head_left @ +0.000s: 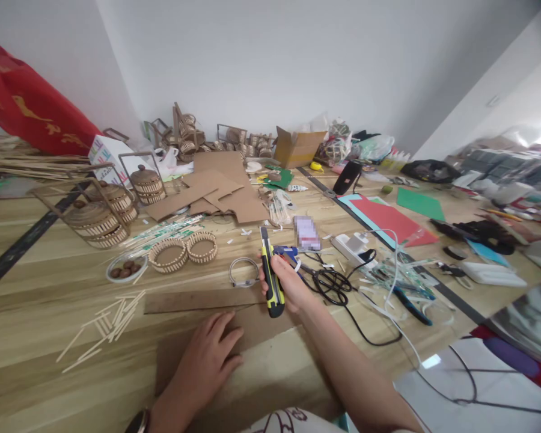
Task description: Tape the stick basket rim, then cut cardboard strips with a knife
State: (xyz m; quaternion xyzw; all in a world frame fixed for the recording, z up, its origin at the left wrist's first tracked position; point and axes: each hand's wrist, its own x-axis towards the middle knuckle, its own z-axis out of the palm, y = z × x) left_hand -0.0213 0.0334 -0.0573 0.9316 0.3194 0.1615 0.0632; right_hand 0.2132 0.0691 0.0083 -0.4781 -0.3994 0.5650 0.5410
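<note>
In my right hand (288,279) is a yellow and black utility knife (271,273), its blade pointing away from me. My left hand (214,343) lies flat with fingers spread on a piece of brown cardboard (268,322) at the table's near edge. A long narrow cardboard strip (180,300) lies just beyond that hand. Past the knife are a metal hose clamp ring (237,282) and a blue glue gun (286,249), partly hidden by the knife and my hand.
Two round stick-walled rings (168,267), a bowl of brown balls (126,276) and loose sticks (112,319) lie left. Lidded baskets (94,231) stand behind them. Cardboard sheets (225,174) are at the back. Right are a phone (307,233), black cable (333,287), power strip (354,249) and red sheet (394,222).
</note>
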